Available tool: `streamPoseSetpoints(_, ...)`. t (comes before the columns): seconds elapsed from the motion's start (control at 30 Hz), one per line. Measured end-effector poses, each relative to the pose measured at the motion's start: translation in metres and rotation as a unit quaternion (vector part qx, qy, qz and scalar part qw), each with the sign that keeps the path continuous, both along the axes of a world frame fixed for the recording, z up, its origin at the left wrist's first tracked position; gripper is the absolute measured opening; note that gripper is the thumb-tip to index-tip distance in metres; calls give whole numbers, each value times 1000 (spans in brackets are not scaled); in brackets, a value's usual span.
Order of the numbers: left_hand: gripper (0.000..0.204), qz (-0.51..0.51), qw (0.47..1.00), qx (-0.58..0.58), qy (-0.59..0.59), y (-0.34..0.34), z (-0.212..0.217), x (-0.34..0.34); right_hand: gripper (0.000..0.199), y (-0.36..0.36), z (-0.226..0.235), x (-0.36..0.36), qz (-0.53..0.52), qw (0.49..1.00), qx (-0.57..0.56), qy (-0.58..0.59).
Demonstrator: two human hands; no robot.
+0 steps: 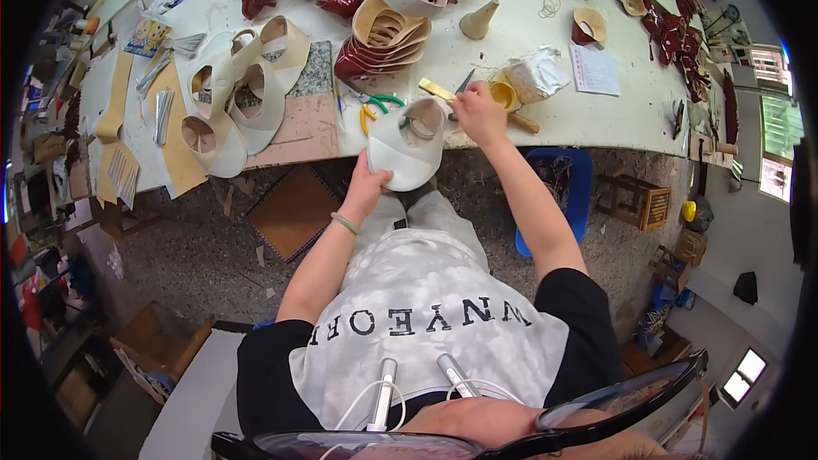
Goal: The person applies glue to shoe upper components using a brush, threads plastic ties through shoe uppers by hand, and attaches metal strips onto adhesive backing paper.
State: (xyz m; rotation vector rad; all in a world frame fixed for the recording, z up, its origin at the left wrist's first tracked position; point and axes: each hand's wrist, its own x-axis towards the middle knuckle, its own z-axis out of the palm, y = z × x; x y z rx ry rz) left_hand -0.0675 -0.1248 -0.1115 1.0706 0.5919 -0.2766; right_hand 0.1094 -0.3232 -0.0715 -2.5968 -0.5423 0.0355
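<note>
My left hand (pixel 366 183) is closed on the lower left edge of a cream shoe upper (pixel 405 162), held tilted at the table's front edge, its opening facing up. My right hand (pixel 479 111) is closed in a pinch just right of the upper. What those fingers hold, if anything, is too small to tell. Beside them lie a short yellowish flat piece (pixel 436 88) and a dark pointed blade (pixel 465 80). A yellow pot (pixel 504 95) stands right of that hand, near a wooden handle (pixel 522 123). Scissors or pliers with green and yellow handles (pixel 375 106) lie behind the upper.
More cream uppers (pixel 223 143) lie on the table's left, by a speckled stone slab (pixel 313 72). Stacked dark red uppers (pixel 362 58) sit farther back, near a beige cone (pixel 479 20). A white wrapped bundle (pixel 538 75) stands right. Below is a blue bin (pixel 581 187).
</note>
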Motion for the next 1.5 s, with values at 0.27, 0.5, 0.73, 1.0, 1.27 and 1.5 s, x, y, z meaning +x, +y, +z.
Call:
streamPoseSetpoints(0.27,59,96,986,-136,12,36,-23,3,15,-63,-36,-49,-89,995,32,-13)
streamPoseSetpoints(0.5,59,75,986,-149,20,47,-27,3,12,-43,-40,-75,-125,992,24,-7)
streamPoseSetpoints(0.73,58,80,983,-159,29,52,-32,-1,17,-50,-42,-69,-50,985,137,93)
streamPoseSetpoints(1.0,58,108,956,-270,-28,23,28,15,25,-11,15,-97,-253,696,503,445)
streamPoseSetpoints(1.27,58,131,950,-281,-44,5,58,27,14,-3,41,-109,-358,526,580,509)
streamPoseSetpoints(1.5,54,179,855,-484,-46,-6,61,22,18,16,49,-108,-308,424,709,471)
